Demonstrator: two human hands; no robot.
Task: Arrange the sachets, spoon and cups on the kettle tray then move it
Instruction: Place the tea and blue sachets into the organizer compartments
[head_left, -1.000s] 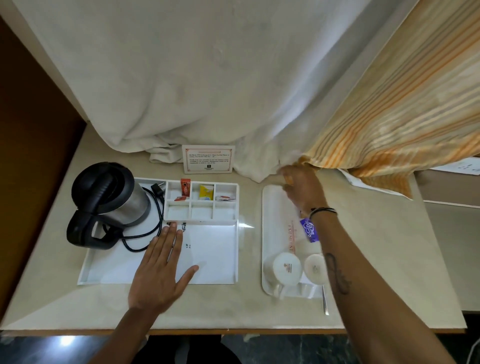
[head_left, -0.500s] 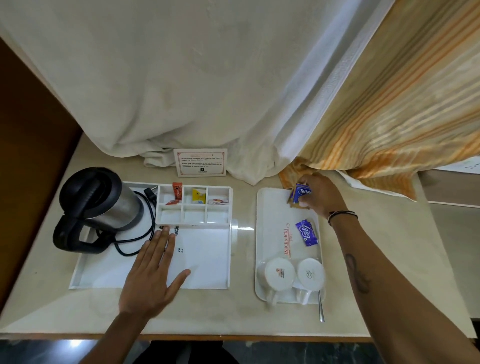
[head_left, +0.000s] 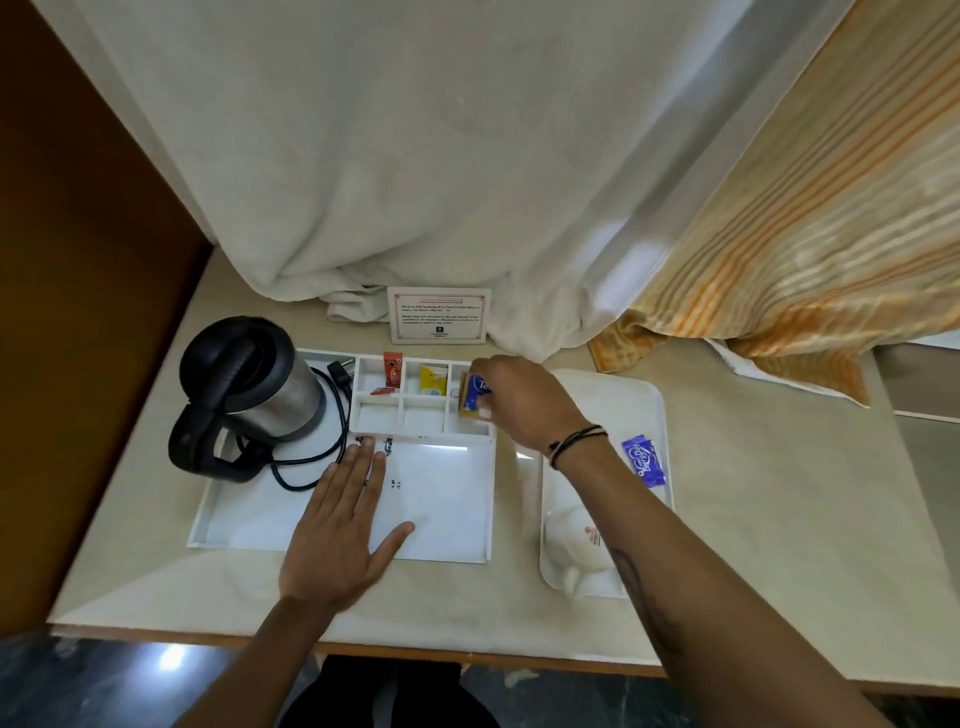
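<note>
**Tea sachet going into the right-hand compartment of the kettle tray**

The sachet step is in hand. The right hand reaches across from the serving tray to the divided section at the back of the kettle tray, and its fingers are pinched on a blue tea sachet. The sachet stands on edge, thumb low on it and the other fingertips above, over the rightmost column of compartments; whether its lower edge already touches the compartment floor cannot be told, since the hand covers that corner. There seems to be a brownish second packet behind the blue one, but the view is too blurred to be sure.

The left hand lies flat and spread on the open floor of the kettle tray, grasping nothing, apparently steadying it on the worktop. The kettle sits at the tray's left end, with an orange sachet and a yellow sachet already in the back compartments.

Next, the move likely calls for lowering the sachet into its compartment and letting go, then going back for the purple sachet lying on the serving tray, and after that the cup at its near end. No spoon is visible.
</note>
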